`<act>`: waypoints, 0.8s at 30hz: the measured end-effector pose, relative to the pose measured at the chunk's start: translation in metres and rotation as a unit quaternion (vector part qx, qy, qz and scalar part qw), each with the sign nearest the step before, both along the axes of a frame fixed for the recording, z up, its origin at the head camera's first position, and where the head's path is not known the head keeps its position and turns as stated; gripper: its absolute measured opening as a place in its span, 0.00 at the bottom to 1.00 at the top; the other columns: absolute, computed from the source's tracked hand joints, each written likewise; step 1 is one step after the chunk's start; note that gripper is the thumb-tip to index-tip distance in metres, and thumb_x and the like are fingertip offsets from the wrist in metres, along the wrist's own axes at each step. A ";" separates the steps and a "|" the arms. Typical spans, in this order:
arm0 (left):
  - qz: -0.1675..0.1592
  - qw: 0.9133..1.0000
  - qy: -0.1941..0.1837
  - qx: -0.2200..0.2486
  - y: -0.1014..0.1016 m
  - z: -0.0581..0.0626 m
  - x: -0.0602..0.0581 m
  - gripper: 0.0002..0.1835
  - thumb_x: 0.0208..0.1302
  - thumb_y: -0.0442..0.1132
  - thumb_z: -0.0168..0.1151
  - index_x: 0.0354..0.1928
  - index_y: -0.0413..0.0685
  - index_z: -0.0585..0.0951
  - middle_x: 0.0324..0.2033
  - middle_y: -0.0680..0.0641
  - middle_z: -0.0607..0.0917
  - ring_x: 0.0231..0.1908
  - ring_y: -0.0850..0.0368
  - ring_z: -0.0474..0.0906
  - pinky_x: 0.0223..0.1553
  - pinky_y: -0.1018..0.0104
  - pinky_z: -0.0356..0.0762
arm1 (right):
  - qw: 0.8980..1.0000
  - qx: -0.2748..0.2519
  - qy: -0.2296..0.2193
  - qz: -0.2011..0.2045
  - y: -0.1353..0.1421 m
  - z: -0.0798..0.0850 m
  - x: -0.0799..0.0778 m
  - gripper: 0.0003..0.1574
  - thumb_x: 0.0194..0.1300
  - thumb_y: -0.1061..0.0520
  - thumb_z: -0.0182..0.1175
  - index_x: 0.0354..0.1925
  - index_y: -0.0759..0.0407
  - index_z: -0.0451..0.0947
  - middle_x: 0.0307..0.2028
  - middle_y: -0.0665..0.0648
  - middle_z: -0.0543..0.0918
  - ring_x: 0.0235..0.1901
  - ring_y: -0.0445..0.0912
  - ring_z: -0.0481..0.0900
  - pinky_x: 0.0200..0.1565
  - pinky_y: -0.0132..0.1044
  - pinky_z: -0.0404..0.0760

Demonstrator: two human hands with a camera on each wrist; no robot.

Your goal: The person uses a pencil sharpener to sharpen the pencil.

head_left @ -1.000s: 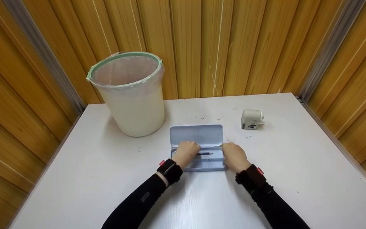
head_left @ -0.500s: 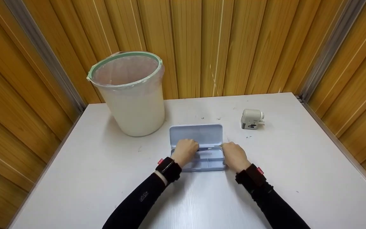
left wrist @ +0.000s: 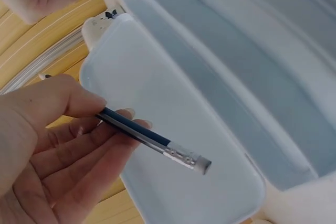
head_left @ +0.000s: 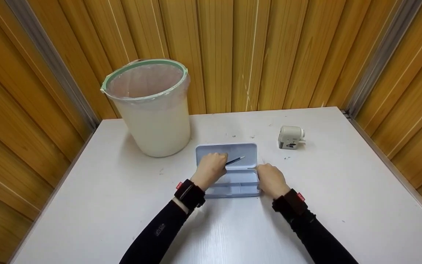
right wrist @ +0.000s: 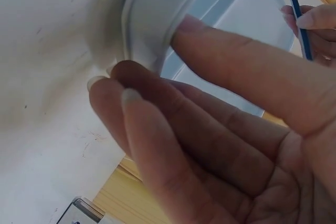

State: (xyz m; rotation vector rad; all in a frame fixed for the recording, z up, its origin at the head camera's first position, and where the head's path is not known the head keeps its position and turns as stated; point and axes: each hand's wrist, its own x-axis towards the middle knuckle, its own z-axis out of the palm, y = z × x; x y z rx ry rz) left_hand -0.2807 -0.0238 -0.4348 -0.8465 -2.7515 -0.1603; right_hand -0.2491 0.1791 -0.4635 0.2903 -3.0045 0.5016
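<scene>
A light-blue pencil case [head_left: 237, 177] lies on the table with its lid [head_left: 245, 152] tipped back, compartments facing up. My left hand [head_left: 211, 170] is over the hinge side, pinching a dark blue pencil [left wrist: 139, 132] between thumb and fingers. The pencil's eraser end with its silver ferrule [left wrist: 180, 156] juts out in the left wrist view; its pale tip points up and right in the head view. At the case's right end, my right hand [head_left: 270, 180] grips the wall [right wrist: 157, 14], thumb at the rim and fingers against the outside.
A cream bin [head_left: 156, 124] with a green rim and clear liner stands at the back left. A small off-white crank pencil sharpener [head_left: 289, 137] is at the back right. Dark specks dot the white table [head_left: 343, 190]; wood-look walls [head_left: 214, 55] enclose it.
My left hand has lifted the pencil out of the case's upper compartment, up and away toward the lid, tilting it. The right hand has stayed at the case's right end.
</scene>
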 end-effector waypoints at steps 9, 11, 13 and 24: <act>-0.008 0.999 0.019 0.027 -0.003 0.004 0.009 0.08 0.51 0.32 0.68 0.29 0.44 0.76 0.23 0.47 0.85 0.24 0.48 0.84 0.24 0.58 0.81 | 0.999 -0.012 -0.030 -0.024 0.024 0.014 -0.008 0.15 0.56 0.57 0.70 0.34 0.69 0.80 0.34 0.68 0.85 0.34 0.61 0.83 0.38 0.53 0.80; -0.009 0.999 0.023 0.026 -0.003 0.003 0.010 0.08 0.51 0.33 0.68 0.29 0.44 0.76 0.22 0.47 0.85 0.24 0.48 0.84 0.23 0.57 0.80 | 0.999 -0.026 -0.014 -0.039 0.035 0.019 -0.015 0.15 0.58 0.58 0.68 0.39 0.70 0.81 0.36 0.70 0.85 0.35 0.62 0.84 0.38 0.54 0.81; -0.010 0.999 0.025 0.027 -0.003 0.003 0.010 0.08 0.51 0.32 0.67 0.28 0.44 0.76 0.22 0.47 0.85 0.24 0.48 0.84 0.22 0.57 0.80 | 0.997 -0.043 0.022 -0.055 0.047 0.023 -0.024 0.16 0.59 0.59 0.67 0.43 0.70 0.81 0.38 0.70 0.85 0.37 0.63 0.84 0.38 0.55 0.81; -0.011 0.999 0.029 0.019 -0.008 0.002 0.011 0.08 0.52 0.33 0.68 0.29 0.44 0.77 0.23 0.47 0.85 0.24 0.48 0.84 0.24 0.57 0.80 | 0.990 0.009 0.143 -0.020 0.108 0.016 -0.101 0.57 0.42 0.66 0.77 0.68 0.72 0.61 0.68 0.76 0.63 0.69 0.71 0.57 0.67 0.67 0.60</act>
